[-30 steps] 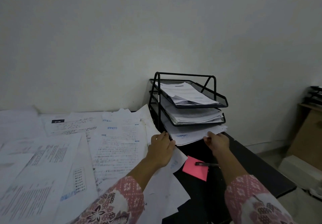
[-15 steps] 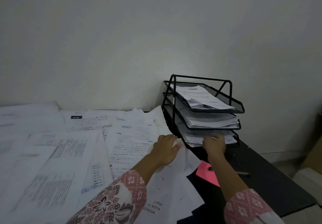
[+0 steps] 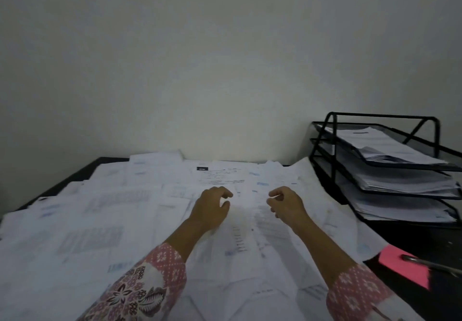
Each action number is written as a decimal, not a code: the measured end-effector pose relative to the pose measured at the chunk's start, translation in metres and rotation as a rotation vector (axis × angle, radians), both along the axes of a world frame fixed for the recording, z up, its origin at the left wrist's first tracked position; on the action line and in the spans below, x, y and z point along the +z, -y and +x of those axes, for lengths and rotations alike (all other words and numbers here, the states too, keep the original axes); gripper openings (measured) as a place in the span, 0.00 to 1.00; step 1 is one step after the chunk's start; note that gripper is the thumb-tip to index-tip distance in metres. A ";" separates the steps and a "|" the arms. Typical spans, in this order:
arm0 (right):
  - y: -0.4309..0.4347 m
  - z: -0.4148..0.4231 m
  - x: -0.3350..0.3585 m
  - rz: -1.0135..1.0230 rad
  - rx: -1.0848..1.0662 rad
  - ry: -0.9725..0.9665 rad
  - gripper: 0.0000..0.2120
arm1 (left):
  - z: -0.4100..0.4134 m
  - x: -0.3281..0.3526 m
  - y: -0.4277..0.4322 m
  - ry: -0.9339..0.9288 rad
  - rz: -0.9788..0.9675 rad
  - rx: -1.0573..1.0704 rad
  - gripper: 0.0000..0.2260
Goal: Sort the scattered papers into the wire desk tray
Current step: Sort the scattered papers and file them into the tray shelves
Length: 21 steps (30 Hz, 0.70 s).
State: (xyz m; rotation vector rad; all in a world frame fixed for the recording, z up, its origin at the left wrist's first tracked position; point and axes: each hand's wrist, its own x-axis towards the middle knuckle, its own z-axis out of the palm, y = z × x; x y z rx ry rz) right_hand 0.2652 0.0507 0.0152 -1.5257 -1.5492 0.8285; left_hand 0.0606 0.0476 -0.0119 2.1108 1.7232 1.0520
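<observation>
Nearest you, both patterned sleeves [image 3: 140, 288] reach forward over the papers [image 3: 82, 233], which cover the desk [image 3: 410, 238] left of the tray [image 3: 385, 170] in overlapping sheets. Just this side of the tray, a pink note [image 3: 402, 268] lies on bare dark desk with a pen [image 3: 435, 265] across it. Your left hand [image 3: 211, 209] hangs over the papers, well left of the tray, fingers loosely curled and holding nothing. Your right hand [image 3: 286, 205] is between the left hand and the tray, likewise loosely curled and empty; whether either hand touches the sheets cannot be told. Beyond, the black three-tier tray stands at the desk's far right, against the wall [image 3: 225, 58], each tier holding a stack of paper.
</observation>
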 end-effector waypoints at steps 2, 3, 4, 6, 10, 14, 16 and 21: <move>0.001 -0.028 -0.005 0.025 0.051 0.111 0.05 | -0.032 -0.002 0.008 -0.013 0.000 0.076 0.11; 0.001 -0.041 -0.008 0.036 0.074 0.167 0.06 | -0.047 -0.002 0.012 -0.018 -0.002 0.119 0.11; 0.003 -0.055 -0.011 0.045 0.094 0.215 0.07 | -0.063 -0.003 0.017 -0.021 -0.005 0.167 0.11; 0.006 -0.077 -0.018 0.049 0.123 0.318 0.10 | -0.090 -0.005 0.024 -0.055 -0.030 0.290 0.11; 0.016 -0.110 -0.030 -0.003 0.121 0.666 0.26 | -0.137 -0.012 0.039 -0.188 -0.136 0.607 0.15; 0.025 -0.126 -0.038 -0.027 0.085 0.807 0.34 | -0.163 -0.022 0.051 -0.316 -0.319 0.742 0.21; 0.026 -0.131 -0.036 -0.053 0.052 0.756 0.34 | -0.167 -0.028 0.054 -0.409 -0.335 0.699 0.22; 0.023 -0.144 -0.022 -0.180 0.008 0.553 0.35 | -0.164 -0.031 0.054 -0.408 -0.188 0.532 0.19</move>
